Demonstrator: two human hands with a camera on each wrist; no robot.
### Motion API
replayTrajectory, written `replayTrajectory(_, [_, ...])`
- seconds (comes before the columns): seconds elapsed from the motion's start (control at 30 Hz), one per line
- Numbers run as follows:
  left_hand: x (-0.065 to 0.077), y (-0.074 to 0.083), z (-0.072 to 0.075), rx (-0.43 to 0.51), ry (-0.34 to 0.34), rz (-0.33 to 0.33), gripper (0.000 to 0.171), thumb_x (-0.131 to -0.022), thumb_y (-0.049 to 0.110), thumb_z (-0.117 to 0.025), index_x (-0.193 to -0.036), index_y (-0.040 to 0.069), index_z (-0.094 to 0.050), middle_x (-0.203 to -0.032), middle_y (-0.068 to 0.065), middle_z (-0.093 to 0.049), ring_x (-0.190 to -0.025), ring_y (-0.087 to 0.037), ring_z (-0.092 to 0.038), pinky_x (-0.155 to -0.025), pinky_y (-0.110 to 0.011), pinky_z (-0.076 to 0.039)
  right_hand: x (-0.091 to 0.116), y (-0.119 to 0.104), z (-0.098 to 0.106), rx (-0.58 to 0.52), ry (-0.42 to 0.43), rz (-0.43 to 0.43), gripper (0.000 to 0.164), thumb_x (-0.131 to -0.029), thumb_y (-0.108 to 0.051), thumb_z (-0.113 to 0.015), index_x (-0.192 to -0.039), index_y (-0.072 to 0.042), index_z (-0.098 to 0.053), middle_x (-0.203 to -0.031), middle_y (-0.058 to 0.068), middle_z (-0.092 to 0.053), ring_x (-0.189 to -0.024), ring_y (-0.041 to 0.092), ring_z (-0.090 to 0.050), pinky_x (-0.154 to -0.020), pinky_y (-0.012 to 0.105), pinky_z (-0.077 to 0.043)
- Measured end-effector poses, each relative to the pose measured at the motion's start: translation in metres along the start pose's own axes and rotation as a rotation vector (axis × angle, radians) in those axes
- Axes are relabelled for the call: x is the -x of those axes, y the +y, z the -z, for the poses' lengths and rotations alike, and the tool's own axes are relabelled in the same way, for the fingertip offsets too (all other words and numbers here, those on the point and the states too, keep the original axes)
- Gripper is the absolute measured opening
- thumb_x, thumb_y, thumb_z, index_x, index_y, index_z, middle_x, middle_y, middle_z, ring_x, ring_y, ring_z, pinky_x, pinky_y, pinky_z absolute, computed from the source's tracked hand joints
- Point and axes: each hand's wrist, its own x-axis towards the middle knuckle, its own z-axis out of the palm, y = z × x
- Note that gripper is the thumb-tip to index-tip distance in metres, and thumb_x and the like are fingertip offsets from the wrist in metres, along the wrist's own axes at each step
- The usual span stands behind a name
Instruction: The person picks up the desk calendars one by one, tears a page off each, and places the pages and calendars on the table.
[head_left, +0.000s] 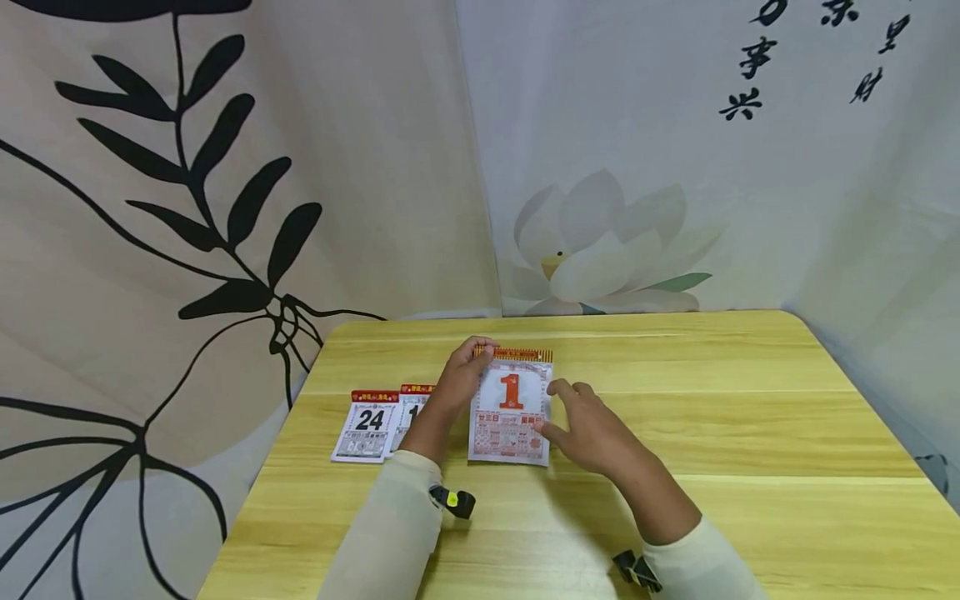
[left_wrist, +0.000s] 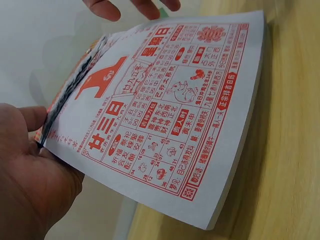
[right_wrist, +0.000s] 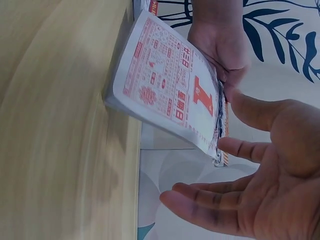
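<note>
A thick tear-off calendar pad (head_left: 510, 427) with a large red 1 on its top sheet stands tilted over the table. My left hand (head_left: 459, 385) grips it at the upper left corner, thumb in front by the red and gold header strip (head_left: 522, 355). In the left wrist view the same thumb lies at the bound edge of the calendar pad (left_wrist: 165, 115). My right hand (head_left: 596, 429) is beside the pad's right edge with spread, loosely extended fingers. In the right wrist view its fingers (right_wrist: 245, 150) are near the pad's top corner; I cannot tell whether they touch.
Two smaller calendar pads lie left of my left forearm: one showing 24 (head_left: 367, 423), and a second pad (head_left: 408, 408) partly hidden by the arm. The wooden table (head_left: 750, 417) has rounded far corners. Behind it hangs a printed curtain (head_left: 390, 167) with plants, a lotus and characters.
</note>
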Motion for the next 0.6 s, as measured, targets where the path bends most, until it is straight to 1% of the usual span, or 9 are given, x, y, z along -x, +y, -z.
replayTrajectory(0.13, [0.001, 0.003, -0.002, 0.016, 0.030, 0.008, 0.032, -0.118, 0.022, -0.046, -0.139, 0.001, -0.059, -0.100, -0.005, -0.065, -0.080, -0.013, -0.066, -0.071, -0.028, -0.056, 0.002, 0.001, 0.002, -0.013, -0.001, 0.017, 0.049, -0.105, -0.031, -0.074, -0.146, -0.012, -0.055, -0.150, 0.026, -0.055, -0.122, 0.038, -0.066, -0.099, 0.060, -0.057])
replayTrajectory(0.27, [0.001, 0.007, -0.005, 0.032, 0.045, 0.010, 0.030, -0.118, 0.023, -0.046, -0.136, 0.004, -0.060, -0.096, -0.004, -0.064, -0.077, -0.013, -0.065, -0.070, -0.028, -0.055, 0.006, 0.001, 0.006, -0.019, 0.006, 0.028, 0.046, -0.106, -0.031, -0.073, -0.144, -0.013, -0.055, -0.153, 0.027, -0.053, -0.125, 0.039, -0.065, -0.100, 0.061, -0.056])
replayTrajectory(0.43, [0.003, 0.017, -0.010, 0.076, 0.035, 0.005, 0.035, -0.119, 0.025, -0.044, -0.141, 0.001, -0.058, -0.097, -0.002, -0.065, -0.078, -0.013, -0.067, -0.071, -0.028, -0.056, 0.014, 0.000, 0.014, -0.022, 0.015, 0.037, 0.042, -0.108, -0.030, -0.071, -0.143, -0.014, -0.054, -0.157, 0.026, -0.050, -0.132, 0.043, -0.062, -0.102, 0.064, -0.055])
replayTrajectory(0.6, [0.005, 0.031, -0.015, 0.136, 0.010, 0.008, 0.034, -0.120, 0.025, -0.043, -0.140, 0.002, -0.057, -0.097, -0.002, -0.068, -0.079, -0.013, -0.070, -0.072, -0.029, -0.058, 0.022, -0.001, 0.022, -0.047, 0.019, 0.098, 0.040, -0.109, -0.027, -0.069, -0.143, -0.014, -0.054, -0.160, 0.027, -0.048, -0.140, 0.045, -0.058, -0.108, 0.065, -0.052])
